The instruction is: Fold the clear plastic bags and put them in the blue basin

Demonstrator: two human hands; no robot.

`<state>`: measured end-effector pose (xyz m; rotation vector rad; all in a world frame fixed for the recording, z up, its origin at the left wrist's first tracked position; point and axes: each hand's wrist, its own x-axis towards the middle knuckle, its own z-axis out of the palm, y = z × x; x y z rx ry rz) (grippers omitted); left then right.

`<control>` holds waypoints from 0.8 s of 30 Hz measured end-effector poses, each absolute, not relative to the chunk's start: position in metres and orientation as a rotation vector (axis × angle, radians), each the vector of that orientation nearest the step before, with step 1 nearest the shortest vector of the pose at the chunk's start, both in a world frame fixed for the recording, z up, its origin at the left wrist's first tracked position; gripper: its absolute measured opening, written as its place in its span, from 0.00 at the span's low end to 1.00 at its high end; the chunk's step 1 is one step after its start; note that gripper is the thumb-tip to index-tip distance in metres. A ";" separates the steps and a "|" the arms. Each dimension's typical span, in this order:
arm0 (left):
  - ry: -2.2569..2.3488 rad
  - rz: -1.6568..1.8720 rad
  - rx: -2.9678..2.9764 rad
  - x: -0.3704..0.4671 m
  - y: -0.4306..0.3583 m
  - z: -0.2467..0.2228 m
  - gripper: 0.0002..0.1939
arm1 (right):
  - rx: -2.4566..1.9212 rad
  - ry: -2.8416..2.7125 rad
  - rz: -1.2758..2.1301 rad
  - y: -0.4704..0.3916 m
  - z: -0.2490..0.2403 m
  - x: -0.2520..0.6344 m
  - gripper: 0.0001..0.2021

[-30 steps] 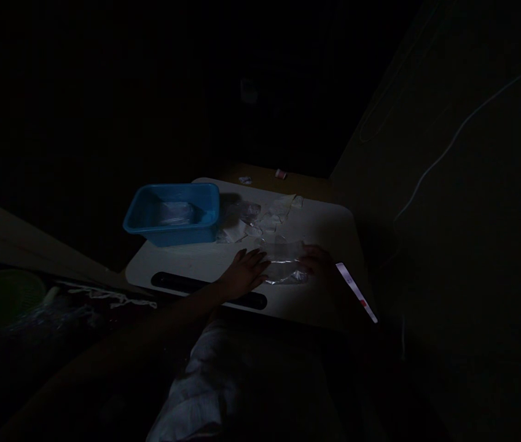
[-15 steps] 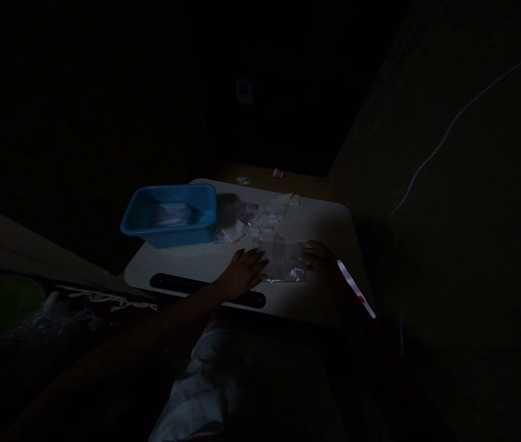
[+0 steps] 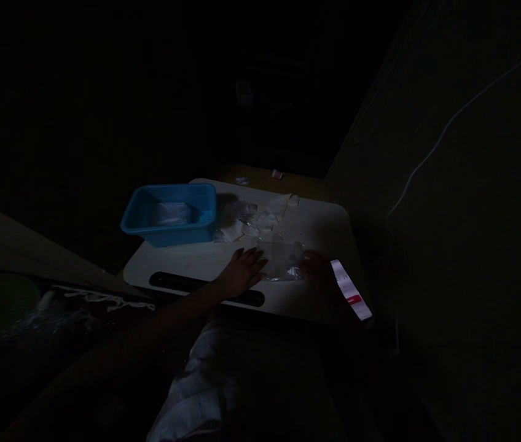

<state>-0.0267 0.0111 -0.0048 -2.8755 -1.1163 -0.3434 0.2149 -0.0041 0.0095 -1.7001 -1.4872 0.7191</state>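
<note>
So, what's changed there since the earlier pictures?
The right arm has apparently shifted a little left, uncovering more of the lit screen. The bright crease that ran across the middle of the clear plastic is gone. The right hand is too dark to tell whether it took hold or let go. The left hand stayed spread at the plastic's left edge; the blue basin stayed put.
</note>
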 end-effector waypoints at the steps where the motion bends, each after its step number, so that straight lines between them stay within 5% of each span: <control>1: -1.115 -0.340 -2.873 -0.026 0.011 -0.004 0.21 | -1.700 -1.509 0.720 -0.005 0.010 0.213 0.11; 6: -1.102 -0.348 -2.864 -0.027 0.012 -0.006 0.22 | -1.673 -1.656 0.677 -0.014 0.009 0.211 0.05; 24: -1.112 -0.348 -2.879 -0.027 0.012 -0.006 0.21 | -1.589 -1.357 0.900 -0.019 -0.010 0.227 0.24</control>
